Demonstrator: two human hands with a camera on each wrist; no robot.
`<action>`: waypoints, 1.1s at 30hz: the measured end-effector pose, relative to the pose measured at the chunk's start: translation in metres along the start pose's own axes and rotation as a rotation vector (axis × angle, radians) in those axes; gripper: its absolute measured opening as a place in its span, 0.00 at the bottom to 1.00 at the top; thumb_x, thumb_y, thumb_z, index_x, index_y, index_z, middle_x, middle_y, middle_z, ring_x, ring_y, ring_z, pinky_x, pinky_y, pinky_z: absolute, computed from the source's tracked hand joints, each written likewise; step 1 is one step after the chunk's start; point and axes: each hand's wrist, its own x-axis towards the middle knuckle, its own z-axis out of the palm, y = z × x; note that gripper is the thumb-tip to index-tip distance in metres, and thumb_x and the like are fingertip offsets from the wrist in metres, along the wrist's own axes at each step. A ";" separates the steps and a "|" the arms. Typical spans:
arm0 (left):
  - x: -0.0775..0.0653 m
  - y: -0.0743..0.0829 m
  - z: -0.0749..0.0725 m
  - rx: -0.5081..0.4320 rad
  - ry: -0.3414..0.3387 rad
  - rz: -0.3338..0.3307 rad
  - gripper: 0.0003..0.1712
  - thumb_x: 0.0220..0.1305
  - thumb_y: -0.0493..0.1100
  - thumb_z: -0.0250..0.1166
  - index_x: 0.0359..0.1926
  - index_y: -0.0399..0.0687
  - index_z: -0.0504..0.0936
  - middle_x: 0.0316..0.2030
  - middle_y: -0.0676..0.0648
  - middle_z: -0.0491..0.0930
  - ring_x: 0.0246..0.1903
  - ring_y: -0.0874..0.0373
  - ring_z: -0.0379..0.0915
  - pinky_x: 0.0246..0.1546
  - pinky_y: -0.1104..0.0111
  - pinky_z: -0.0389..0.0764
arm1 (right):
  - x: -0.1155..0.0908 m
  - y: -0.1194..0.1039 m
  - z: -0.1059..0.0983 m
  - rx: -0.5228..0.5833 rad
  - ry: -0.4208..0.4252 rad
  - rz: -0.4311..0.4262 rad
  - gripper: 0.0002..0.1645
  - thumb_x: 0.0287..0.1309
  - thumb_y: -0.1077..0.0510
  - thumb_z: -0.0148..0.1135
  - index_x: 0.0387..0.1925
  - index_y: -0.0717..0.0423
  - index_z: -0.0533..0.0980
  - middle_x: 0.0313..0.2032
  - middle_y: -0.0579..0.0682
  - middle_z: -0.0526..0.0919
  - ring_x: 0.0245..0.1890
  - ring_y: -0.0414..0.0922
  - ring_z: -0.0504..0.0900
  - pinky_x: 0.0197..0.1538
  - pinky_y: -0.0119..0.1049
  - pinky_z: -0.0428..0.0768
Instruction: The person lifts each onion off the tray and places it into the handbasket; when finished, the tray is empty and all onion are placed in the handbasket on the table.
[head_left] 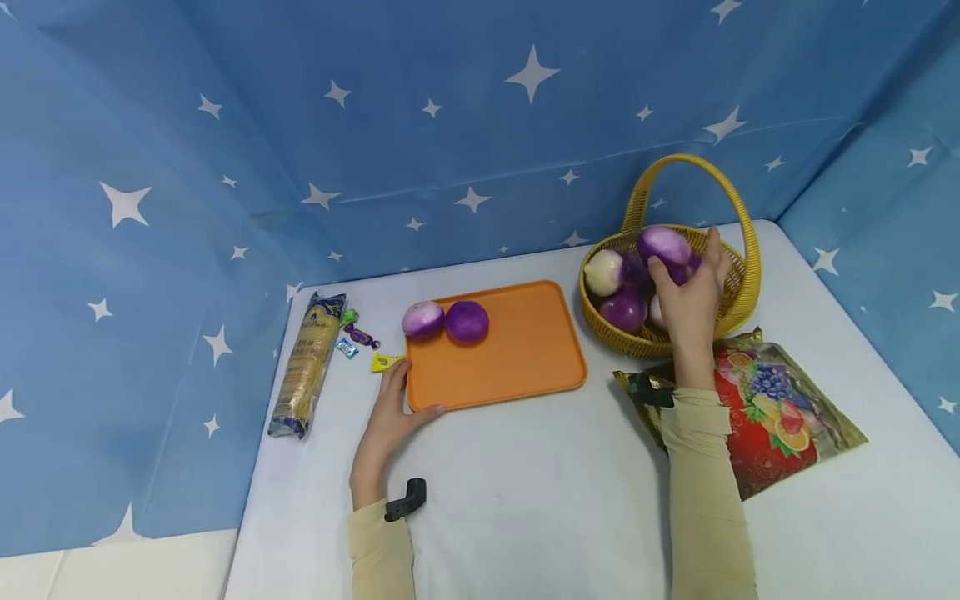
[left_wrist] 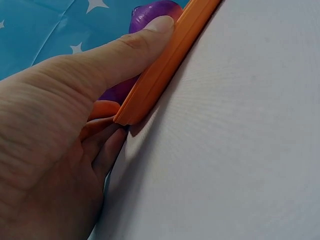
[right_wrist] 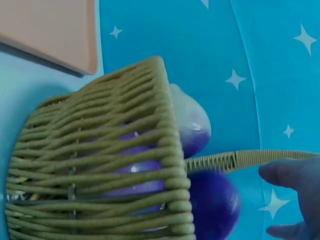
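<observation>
My left hand (head_left: pixel 387 423) grips the near left corner of an orange tray (head_left: pixel 517 367), with the thumb along its front rim and the fingers at its left side. Two shiny purple turnips lie at the tray's far left: a paler one (head_left: pixel 423 319) overhanging the edge and a darker one (head_left: pixel 467 322). At the right, my right hand (head_left: pixel 690 292) is over a yellow wicker basket (head_left: pixel 637 343), thumb and fingers spread apart. Close to its thumb is a purple-and-white turnip (head_left: pixel 663 244) on top of several others. The right wrist view shows nothing between the visible fingers.
The basket's tall handle (head_left: pixel 690 158) arches beside my right hand. A shiny fruit-printed bag (head_left: pixel 780 408) lies under the right forearm. Left of the tray are a pasta packet (head_left: pixel 306 367) and several small wrapped sweets (head_left: pixel 362 336). A blue star-patterned curtain (head_left: pixel 450 125) borders the table.
</observation>
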 end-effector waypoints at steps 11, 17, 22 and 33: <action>0.000 -0.006 -0.009 0.008 0.018 -0.014 0.59 0.45 0.65 0.72 0.73 0.53 0.51 0.71 0.54 0.47 0.69 0.50 0.50 0.67 0.55 0.57 | -0.010 -0.024 0.035 0.036 -0.042 -0.189 0.37 0.58 0.48 0.60 0.68 0.36 0.58 0.65 0.44 0.58 0.63 0.42 0.63 0.66 0.45 0.64; 0.004 -0.007 -0.007 -0.001 0.008 -0.003 0.58 0.46 0.63 0.72 0.73 0.53 0.51 0.71 0.55 0.47 0.69 0.52 0.49 0.68 0.56 0.57 | -0.038 -0.040 0.083 0.183 -0.260 -0.352 0.37 0.57 0.57 0.63 0.67 0.49 0.61 0.60 0.55 0.65 0.59 0.53 0.70 0.60 0.44 0.72; 0.009 -0.006 -0.005 0.001 0.009 0.018 0.59 0.45 0.64 0.72 0.73 0.53 0.51 0.71 0.55 0.48 0.69 0.53 0.49 0.68 0.58 0.57 | -0.069 -0.039 0.136 0.104 -0.600 -0.342 0.45 0.57 0.52 0.65 0.71 0.49 0.54 0.64 0.56 0.60 0.61 0.56 0.66 0.61 0.47 0.70; 0.001 -0.004 0.001 0.033 0.018 0.007 0.59 0.45 0.64 0.72 0.73 0.54 0.52 0.71 0.56 0.48 0.69 0.54 0.50 0.67 0.57 0.58 | -0.113 -0.028 0.203 -0.152 -0.713 -0.231 0.48 0.52 0.43 0.67 0.69 0.52 0.56 0.57 0.57 0.65 0.55 0.51 0.70 0.59 0.49 0.72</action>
